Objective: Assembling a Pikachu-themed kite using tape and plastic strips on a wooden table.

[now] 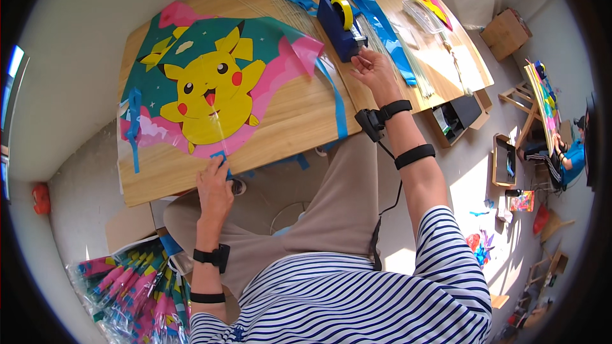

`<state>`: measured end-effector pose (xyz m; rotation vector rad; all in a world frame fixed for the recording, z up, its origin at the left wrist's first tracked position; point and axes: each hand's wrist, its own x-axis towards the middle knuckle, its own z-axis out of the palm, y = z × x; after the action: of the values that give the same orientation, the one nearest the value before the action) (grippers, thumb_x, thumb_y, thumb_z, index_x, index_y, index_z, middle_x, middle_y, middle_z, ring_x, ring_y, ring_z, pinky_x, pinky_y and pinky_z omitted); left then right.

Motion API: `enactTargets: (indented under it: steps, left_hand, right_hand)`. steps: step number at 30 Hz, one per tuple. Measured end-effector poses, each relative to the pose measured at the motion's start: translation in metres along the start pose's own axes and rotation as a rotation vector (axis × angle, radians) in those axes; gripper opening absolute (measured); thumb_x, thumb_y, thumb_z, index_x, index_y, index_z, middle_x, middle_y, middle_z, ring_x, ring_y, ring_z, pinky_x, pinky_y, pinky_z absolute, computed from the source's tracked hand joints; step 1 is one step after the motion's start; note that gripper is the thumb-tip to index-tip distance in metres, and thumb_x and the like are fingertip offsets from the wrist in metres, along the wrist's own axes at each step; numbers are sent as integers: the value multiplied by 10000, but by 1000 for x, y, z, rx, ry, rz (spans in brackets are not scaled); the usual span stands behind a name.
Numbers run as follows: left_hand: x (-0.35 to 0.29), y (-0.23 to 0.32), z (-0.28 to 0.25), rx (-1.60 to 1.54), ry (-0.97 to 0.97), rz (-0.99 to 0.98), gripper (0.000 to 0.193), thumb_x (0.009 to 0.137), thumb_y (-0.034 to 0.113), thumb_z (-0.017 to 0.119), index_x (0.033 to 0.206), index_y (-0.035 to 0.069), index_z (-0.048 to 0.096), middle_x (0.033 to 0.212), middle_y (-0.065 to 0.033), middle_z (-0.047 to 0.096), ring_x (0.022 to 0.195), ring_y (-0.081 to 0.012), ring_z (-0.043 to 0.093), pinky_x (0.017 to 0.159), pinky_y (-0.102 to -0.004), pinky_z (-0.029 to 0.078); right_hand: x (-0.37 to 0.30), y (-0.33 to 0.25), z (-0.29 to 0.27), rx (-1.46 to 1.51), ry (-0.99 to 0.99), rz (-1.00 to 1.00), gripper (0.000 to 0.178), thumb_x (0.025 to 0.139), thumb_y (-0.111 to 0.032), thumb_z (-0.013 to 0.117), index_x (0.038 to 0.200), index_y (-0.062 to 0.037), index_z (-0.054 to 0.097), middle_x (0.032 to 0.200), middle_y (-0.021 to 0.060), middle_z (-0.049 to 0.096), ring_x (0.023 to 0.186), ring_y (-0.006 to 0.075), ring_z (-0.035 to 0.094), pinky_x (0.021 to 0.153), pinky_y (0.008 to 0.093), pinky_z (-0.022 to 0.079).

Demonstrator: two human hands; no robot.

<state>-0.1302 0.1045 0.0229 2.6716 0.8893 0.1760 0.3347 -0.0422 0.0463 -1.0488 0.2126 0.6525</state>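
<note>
A kite sheet [268,32] printed with a yellow cartoon creature on green and pink lies spread on the wooden table, its right corner lifted. At its near tip my left hand [215,188] is closed on a blue ribbon [220,156], pressing it near the table's front edge. My right hand [376,76] reaches to the front end of a dark blue tape dispenser [335,25] that carries a yellow-cored roll [344,13]. Its fingers are pinched together by the cutter; whatever lies between them is too small to make out.
Blue ribbons [389,32], thin sticks [417,86] and a clear plastic box [422,16] lie on the table [299,118]. Folded kites in plastic [137,290] are heaped at lower left. Cardboard boxes [507,34] stand on the right, where another person [570,162] sits.
</note>
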Motion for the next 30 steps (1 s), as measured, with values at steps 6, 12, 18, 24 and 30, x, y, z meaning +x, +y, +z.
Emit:
enactTargets:
  steps: [6, 12, 18, 24, 30]
  left_hand:
    - [0, 1, -2, -6, -1, -5, 514, 795, 8, 688, 1298, 33, 586, 1434, -116, 492, 1375, -312, 431, 1122, -591, 285]
    - [0, 1, 0, 5, 2, -1, 520, 794, 7, 688, 1302, 33, 580, 1437, -115, 487, 1376, -314, 429, 1119, -588, 288]
    - [-1, 0, 1, 19, 7, -2, 522, 789, 6, 689, 1300, 31, 580, 1436, -110, 488, 1381, -310, 419, 1118, -589, 286]
    - [-1, 2, 2, 30, 34, 14, 523, 785, 5, 691, 1296, 30, 582, 1431, -107, 493, 1370, -309, 429, 1111, -593, 289]
    - [-6, 0, 3, 50, 80, -3, 477, 785, 11, 677, 1254, 34, 596, 1389, -100, 524, 1342, -297, 460, 1100, -609, 295]
  right_hand:
    - [19, 1, -1, 7, 42, -103, 191, 845, -61, 697, 1005, 12, 624, 1004, 158, 675, 927, 328, 694, 849, 524, 479]
    - [14, 2, -3, -26, -10, -210, 169, 831, -17, 675, 986, 28, 625, 913, 163, 699, 859, 344, 728, 615, 416, 465]
    - [-7, 4, 5, 13, 47, -206, 134, 820, 1, 688, 936, 31, 628, 866, 160, 706, 765, 330, 731, 576, 420, 489]
    - [31, 7, 7, -588, 392, -274, 186, 799, -119, 765, 883, 27, 685, 792, 169, 716, 824, 302, 735, 791, 434, 546]
    - [62, 2, 12, -1119, 547, -203, 279, 780, -268, 814, 668, -43, 694, 670, 61, 702, 595, 156, 681, 565, 312, 498]
